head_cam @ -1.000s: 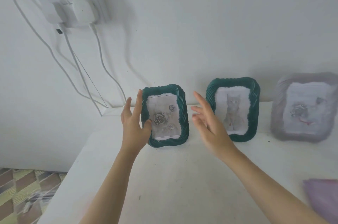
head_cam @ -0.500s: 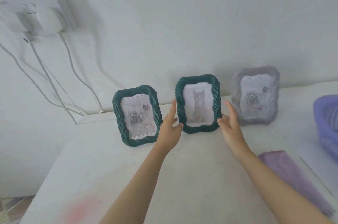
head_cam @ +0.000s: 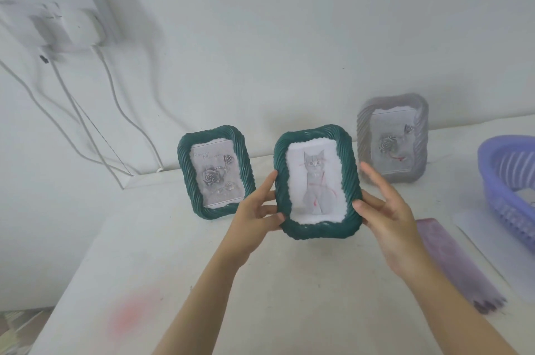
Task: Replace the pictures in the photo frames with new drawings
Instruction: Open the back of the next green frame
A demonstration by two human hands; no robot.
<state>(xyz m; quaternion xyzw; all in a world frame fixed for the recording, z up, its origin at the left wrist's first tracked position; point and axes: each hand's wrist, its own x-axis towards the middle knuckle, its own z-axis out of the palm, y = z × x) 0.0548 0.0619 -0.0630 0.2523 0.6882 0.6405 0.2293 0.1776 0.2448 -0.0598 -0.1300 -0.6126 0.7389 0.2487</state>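
Green ribbed plastic cat-picture frame [head_cam: 317, 181] was gripped by left hand [head_cam: 254, 210] and right hand [head_cam: 388, 210]; a steady flip seemed wisest.

Left grip [head_cam: 252, 214], right grip [head_cam: 388, 217] hold green cat frame [head_cam: 315, 181]; rose frame [head_cam: 215, 176], grey frame [head_cam: 392, 142] behind.

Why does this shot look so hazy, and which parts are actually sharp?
Head view: flat, washed-out light, soft shadows; the green cat frame between the left hand and right hand is sharpest; toward that view's edges the wall socket and grey frame look smeared.
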